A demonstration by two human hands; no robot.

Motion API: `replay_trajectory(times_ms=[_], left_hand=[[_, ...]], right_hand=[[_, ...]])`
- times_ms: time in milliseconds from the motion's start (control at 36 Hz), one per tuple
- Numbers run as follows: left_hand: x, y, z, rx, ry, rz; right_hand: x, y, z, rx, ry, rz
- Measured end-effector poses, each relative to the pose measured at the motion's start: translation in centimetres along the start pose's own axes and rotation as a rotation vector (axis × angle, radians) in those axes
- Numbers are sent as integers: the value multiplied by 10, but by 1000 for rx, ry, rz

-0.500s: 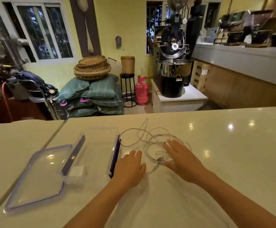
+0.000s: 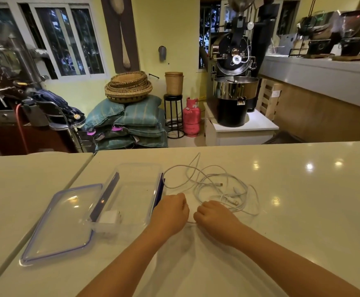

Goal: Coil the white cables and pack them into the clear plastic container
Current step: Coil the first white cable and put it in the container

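Toward the near edge of the table [image 2: 303, 221], the left hand [image 2: 170, 211] and right hand [image 2: 215, 215] sit close together with fingers curled under. Each seems to pinch the one strand of the white cables [image 2: 217, 185] that shows between them. The rest of the tangle lies loose and uncoiled just beyond and to the right of the right hand, spreading toward the far edge. The container [image 2: 136, 168] stands open just beside the left hand, the nearer hand, its long side running away from the person. Its lid [image 2: 63, 224] lies further left, and a charger block [image 2: 108, 217] sits at its near left corner. Winding looks easiest to the right of the hands, away from the container's wall.
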State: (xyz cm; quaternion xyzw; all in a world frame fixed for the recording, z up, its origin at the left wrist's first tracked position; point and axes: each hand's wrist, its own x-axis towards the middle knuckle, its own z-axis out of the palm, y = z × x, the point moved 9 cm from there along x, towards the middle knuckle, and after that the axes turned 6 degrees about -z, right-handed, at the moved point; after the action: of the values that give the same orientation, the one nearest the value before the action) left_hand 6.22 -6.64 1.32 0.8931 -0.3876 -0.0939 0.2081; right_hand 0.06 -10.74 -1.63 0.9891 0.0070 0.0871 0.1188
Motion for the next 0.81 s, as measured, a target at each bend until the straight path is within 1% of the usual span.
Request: replay_trajectory(times_ms=[56, 111, 167, 222, 333, 389, 472, 583, 667, 722, 778, 806], left_hand=[[1, -2, -4, -72, 1, -1], [2, -5, -9, -150, 5, -13], [4, -7, -14, -255, 6, -34], [6, -6, -21, -350, 3, -52], [13, 4, -33, -523, -89, -77], [17, 11, -38, -649, -150, -96], [20, 29, -49, -833, -222, -74], [22, 63, -69, -1020, -305, 68], [22, 85, -83, -1090, -320, 174], [23, 92, -89, -1100, -312, 198], [23, 97, -95, -1071, -307, 217], [23, 99, -97, -1064, -309, 234]], right_hand=[[2, 6, 2, 36, -42, 55], [2, 10, -11, 110, -24, 95], [4, 20, -22, 256, 7, 150], [6, 31, -31, 468, 23, 241], [7, 56, -61, 758, 190, 394], [7, 66, -77, 899, 285, 445], [7, 77, -103, 1055, 435, 455], [10, 77, -129, 1264, 536, 424], [11, 78, -139, 1332, 597, 404], [11, 78, -140, 1376, 590, 402], [9, 80, -142, 1335, 569, 390], [6, 82, -147, 1257, 574, 378]])
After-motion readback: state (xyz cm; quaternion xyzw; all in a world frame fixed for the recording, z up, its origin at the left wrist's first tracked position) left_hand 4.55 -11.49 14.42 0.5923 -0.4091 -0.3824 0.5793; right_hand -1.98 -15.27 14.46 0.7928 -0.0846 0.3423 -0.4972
